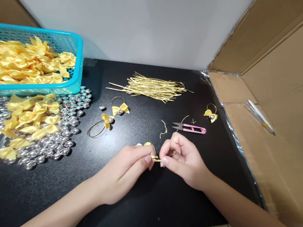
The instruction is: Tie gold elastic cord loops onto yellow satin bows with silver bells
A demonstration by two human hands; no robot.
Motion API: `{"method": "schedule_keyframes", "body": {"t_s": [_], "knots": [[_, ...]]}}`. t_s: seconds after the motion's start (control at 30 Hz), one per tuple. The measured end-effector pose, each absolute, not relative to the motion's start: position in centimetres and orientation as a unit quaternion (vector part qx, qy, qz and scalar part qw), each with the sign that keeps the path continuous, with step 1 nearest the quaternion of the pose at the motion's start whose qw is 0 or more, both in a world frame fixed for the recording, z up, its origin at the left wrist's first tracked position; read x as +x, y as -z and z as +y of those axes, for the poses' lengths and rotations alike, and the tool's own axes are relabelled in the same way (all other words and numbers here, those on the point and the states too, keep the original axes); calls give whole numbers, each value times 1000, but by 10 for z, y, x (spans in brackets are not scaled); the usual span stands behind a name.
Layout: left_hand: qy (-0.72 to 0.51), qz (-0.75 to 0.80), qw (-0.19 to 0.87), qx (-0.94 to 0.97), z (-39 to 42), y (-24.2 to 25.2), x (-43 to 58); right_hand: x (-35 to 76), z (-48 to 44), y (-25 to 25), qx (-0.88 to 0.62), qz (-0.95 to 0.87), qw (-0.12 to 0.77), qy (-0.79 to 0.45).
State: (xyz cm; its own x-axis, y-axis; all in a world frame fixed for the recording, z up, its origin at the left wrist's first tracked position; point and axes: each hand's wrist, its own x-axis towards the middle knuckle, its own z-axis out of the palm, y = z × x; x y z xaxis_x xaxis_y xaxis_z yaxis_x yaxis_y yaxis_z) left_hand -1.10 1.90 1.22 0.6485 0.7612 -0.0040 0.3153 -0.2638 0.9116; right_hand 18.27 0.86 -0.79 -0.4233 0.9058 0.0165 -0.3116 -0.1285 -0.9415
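Near the front middle of the table, my left hand is closed on a gold cord, which shows a small tangle between the two hands. Yellow ribbon peeks out behind its fingers; most of that piece is hidden. Close by on the right, my right hand pinches the other end of the cord between thumb and finger. Just beyond this hand lie pink-handled thread snips, blades pointing left. A loose gold scrap rests to the left of the snips.
A turquoise basket of yellow bows stands back left. Before it are silver bell-like beads and loose bows. Gold cords lie at the back. Loops with bows include one left and one right. Cardboard borders the right.
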Motion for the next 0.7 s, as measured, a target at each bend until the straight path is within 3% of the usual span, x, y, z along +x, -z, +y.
{"method": "schedule_keyframes", "body": {"t_s": [0.57, 0.7], "knots": [[-213, 349, 511, 756, 21, -17, -11, 182, 9, 6, -326, -498, 436, -675], [-230, 362, 556, 712, 19, -14, -10, 181, 10, 9, -302, -449, 453, -709]]}}
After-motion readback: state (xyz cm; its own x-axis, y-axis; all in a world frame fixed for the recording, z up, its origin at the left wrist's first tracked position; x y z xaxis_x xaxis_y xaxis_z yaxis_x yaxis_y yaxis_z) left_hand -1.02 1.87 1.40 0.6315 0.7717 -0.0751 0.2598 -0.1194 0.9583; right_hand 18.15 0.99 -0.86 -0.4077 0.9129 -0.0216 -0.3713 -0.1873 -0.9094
